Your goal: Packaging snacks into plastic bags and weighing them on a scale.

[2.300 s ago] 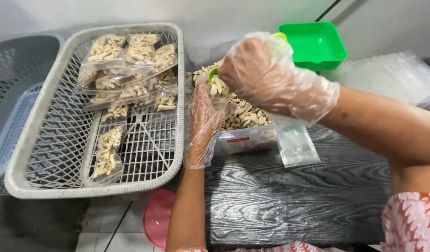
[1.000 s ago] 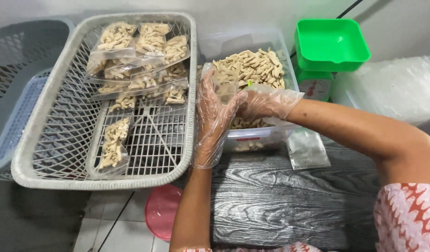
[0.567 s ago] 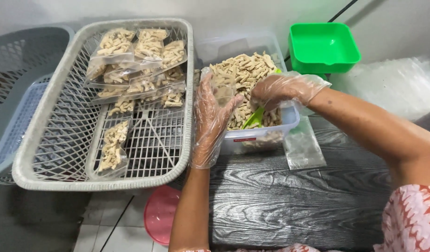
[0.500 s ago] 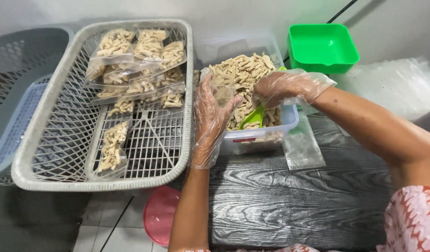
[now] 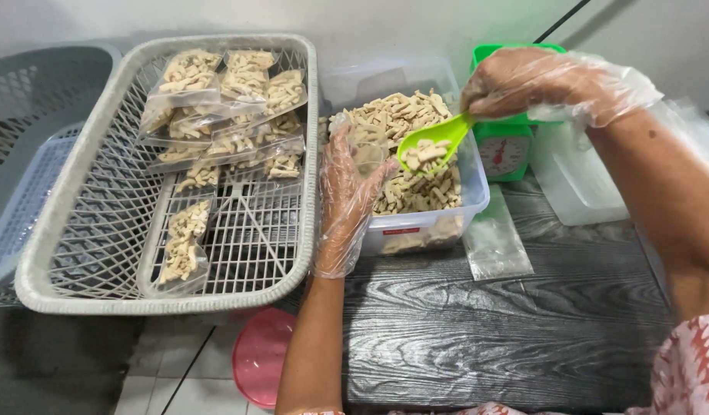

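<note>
**Head view: a loaded scoop above the tub, an open bag waiting**

Head view shows the right hand, in a loose clear glove, clenched round the handle of a green scoop that carries a small heap of pale snack sticks. The scoop hangs over the clear plastic tub, which holds plenty more sticks, and sits just right of the left hand. That hand, also gloved, stands upright at the tub's near left corner, its fingers closed on a small clear bag held with its mouth up; the bag looks only partly filled, though the film is hard to read.

Judging by the layout, the packing is partway along: about a dozen filled packets lie in the grey mesh basket to the left, much of which is bare. An unfilled bag lies flat on the dark wood-grain table beside the tub. Behind stand a green kitchen scale and a clear tray.
</note>
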